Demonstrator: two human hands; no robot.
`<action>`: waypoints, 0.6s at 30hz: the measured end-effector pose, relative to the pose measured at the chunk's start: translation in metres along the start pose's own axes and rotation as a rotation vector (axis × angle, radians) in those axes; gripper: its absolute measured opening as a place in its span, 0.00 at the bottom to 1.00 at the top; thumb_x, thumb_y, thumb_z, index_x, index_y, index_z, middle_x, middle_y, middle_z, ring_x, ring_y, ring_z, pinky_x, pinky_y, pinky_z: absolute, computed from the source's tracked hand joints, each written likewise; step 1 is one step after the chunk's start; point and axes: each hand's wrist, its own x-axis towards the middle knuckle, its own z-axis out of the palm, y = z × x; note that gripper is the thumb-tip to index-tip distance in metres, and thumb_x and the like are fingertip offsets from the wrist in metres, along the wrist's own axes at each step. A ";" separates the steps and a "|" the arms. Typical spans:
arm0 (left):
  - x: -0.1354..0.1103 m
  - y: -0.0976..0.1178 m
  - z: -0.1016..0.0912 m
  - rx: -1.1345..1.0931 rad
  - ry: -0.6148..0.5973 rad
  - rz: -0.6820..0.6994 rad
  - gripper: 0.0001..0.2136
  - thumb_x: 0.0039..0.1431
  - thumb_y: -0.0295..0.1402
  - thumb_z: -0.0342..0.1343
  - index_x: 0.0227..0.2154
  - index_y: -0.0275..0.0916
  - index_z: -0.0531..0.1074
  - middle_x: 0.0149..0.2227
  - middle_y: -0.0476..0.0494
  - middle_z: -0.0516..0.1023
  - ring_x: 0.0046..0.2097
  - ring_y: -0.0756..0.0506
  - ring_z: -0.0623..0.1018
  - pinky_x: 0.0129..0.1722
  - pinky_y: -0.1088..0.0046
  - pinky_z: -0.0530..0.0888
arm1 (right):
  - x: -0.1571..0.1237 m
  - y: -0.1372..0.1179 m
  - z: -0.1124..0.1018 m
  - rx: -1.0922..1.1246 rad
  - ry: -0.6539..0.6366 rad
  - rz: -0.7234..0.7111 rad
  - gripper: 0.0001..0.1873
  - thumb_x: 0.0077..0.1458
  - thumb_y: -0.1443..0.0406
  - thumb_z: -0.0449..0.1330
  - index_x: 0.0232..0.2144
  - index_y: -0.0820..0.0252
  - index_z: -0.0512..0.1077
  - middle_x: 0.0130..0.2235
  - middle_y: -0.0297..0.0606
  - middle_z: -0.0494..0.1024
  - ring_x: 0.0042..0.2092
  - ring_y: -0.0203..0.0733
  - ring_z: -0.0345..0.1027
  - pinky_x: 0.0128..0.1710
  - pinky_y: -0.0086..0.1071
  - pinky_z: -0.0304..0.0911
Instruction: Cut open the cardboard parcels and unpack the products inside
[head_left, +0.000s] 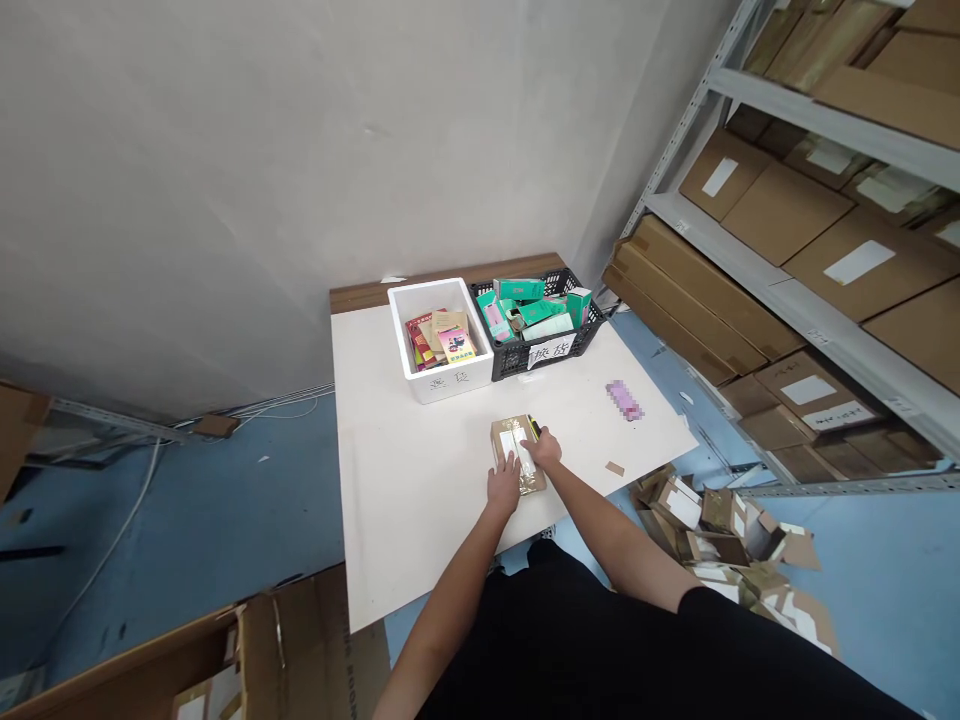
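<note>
A small taped cardboard box (pixel 534 478) with a white label lies on the white table in front of me. My left hand (pixel 504 483) rests on its near left part, fingers stretched out over the top. In my right hand (pixel 544 450), at the box's right side, is a slim yellow-and-black utility knife (pixel 534 426), pointing away from me. Whether its blade is out is too small to tell. The right thumb reaches over the box top.
Behind the box stand a white foam bin (pixel 450 381) of booklets and a black plastic basket (pixel 512 358) of green boxes. A blurred pink item (pixel 625 400) and a cardboard scrap (pixel 615 467) lie to the right. Opened cartons (pixel 720 530) cover the floor beside loaded shelves (pixel 795 270).
</note>
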 end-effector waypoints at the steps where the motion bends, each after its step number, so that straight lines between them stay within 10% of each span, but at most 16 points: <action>1: 0.003 0.002 0.001 -0.005 -0.006 -0.021 0.37 0.63 0.28 0.52 0.75 0.44 0.54 0.78 0.36 0.50 0.78 0.31 0.46 0.69 0.39 0.62 | 0.001 -0.001 -0.001 -0.021 0.024 0.017 0.29 0.51 0.53 0.75 0.48 0.57 0.68 0.54 0.57 0.80 0.57 0.58 0.76 0.45 0.36 0.70; 7: -0.002 -0.003 0.000 -0.131 -0.015 0.007 0.41 0.59 0.27 0.54 0.76 0.38 0.50 0.78 0.35 0.45 0.79 0.33 0.43 0.67 0.48 0.69 | -0.010 0.020 0.001 0.182 0.032 0.061 0.24 0.57 0.43 0.65 0.35 0.53 0.65 0.41 0.46 0.83 0.45 0.50 0.80 0.35 0.30 0.69; 12: -0.042 -0.067 0.003 -0.401 0.142 0.022 0.39 0.63 0.28 0.48 0.77 0.37 0.45 0.78 0.39 0.50 0.78 0.40 0.48 0.74 0.56 0.61 | -0.030 0.024 0.019 0.554 -0.130 0.017 0.23 0.65 0.41 0.54 0.34 0.53 0.62 0.32 0.37 0.80 0.32 0.42 0.77 0.30 0.29 0.69; 18: -0.091 -0.142 0.007 -0.615 0.306 -0.252 0.32 0.71 0.37 0.44 0.76 0.39 0.52 0.74 0.39 0.61 0.75 0.42 0.59 0.75 0.57 0.59 | -0.048 -0.007 0.050 0.573 -0.158 -0.006 0.18 0.66 0.48 0.55 0.36 0.55 0.67 0.39 0.40 0.82 0.40 0.41 0.78 0.37 0.27 0.69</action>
